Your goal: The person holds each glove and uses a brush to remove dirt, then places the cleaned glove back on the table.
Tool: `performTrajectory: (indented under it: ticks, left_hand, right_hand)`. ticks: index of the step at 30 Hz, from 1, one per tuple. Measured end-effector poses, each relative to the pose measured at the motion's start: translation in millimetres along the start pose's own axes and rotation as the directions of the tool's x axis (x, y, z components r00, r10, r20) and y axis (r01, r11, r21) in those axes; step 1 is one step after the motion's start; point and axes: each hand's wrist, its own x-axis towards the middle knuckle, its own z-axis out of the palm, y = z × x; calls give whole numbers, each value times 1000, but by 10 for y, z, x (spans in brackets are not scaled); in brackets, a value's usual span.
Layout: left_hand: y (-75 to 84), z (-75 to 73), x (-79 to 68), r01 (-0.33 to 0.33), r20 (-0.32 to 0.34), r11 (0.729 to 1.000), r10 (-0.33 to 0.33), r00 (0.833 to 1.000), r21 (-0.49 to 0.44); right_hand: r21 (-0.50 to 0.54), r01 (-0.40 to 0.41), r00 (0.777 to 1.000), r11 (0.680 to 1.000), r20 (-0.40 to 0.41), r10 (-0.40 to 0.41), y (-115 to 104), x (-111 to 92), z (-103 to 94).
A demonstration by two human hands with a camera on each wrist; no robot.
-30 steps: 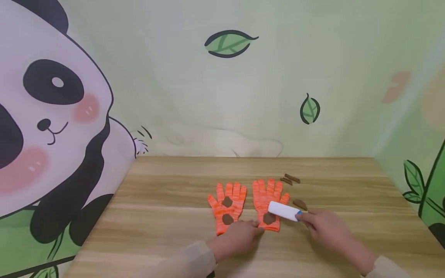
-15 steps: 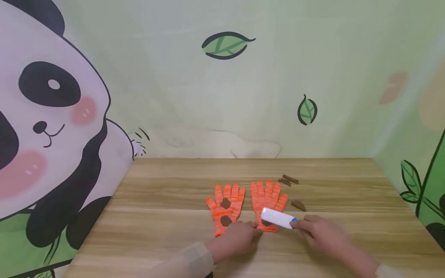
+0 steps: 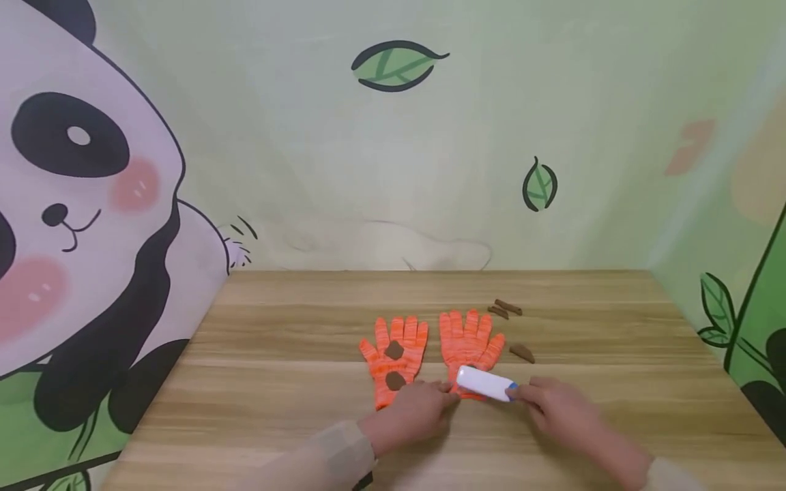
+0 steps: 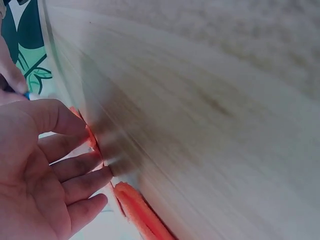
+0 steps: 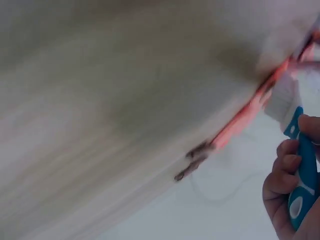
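Two orange knit gloves lie flat on the table, fingers pointing away. The left glove [image 3: 399, 361] bears two brown patches. On the right glove [image 3: 469, 341], near the cuff, sits the white head of a brush [image 3: 485, 384], which mostly covers a brown patch there. My right hand [image 3: 559, 412] grips the brush by its blue handle, seen in the right wrist view as a blue-and-white brush [image 5: 302, 175] with pale bristles. My left hand [image 3: 414, 412] rests its fingertips at the right glove's cuff; its fingers [image 4: 82, 182] are extended, thumb side up.
Brown thin strips [image 3: 506, 308] lie beyond the right glove, and a brown piece [image 3: 522, 352] lies to its right. The wooden table [image 3: 295, 300] ends at a wall covering [image 3: 295, 136] printed with a panda and leaves.
The brush in my right hand has moved left and nearer to me, over the patch by the right glove's cuff. My left hand stays at the cuff. The head view has shifted slightly.
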Motion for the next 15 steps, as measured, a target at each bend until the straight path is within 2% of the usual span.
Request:
performTrajectory:
  ticks: [2, 4, 9, 13, 15]
  left_hand:
    - [2, -13, 10, -1, 1, 1000, 1, 1000, -3]
    - [6, -18, 15, 6, 21, 1000, -6, 1000, -17]
    - [9, -14, 14, 1, 26, 1000, -1, 1000, -13]
    - [1, -3, 19, -11, -1, 1000, 11, 1000, 3]
    - [0, 3, 20, -14, -9, 1000, 14, 1000, 8]
  right_hand:
    - [-13, -91, 996, 996, -4, 91, 5, 6, 12]
    - [-3, -139, 990, 990, -13, 139, 8, 8, 9]
    - [15, -52, 999, 999, 3, 52, 15, -3, -17]
    - [-35, -90, 995, 995, -43, 89, 37, 10, -20]
    - [-19, -52, 998, 998, -28, 51, 46, 2, -24]
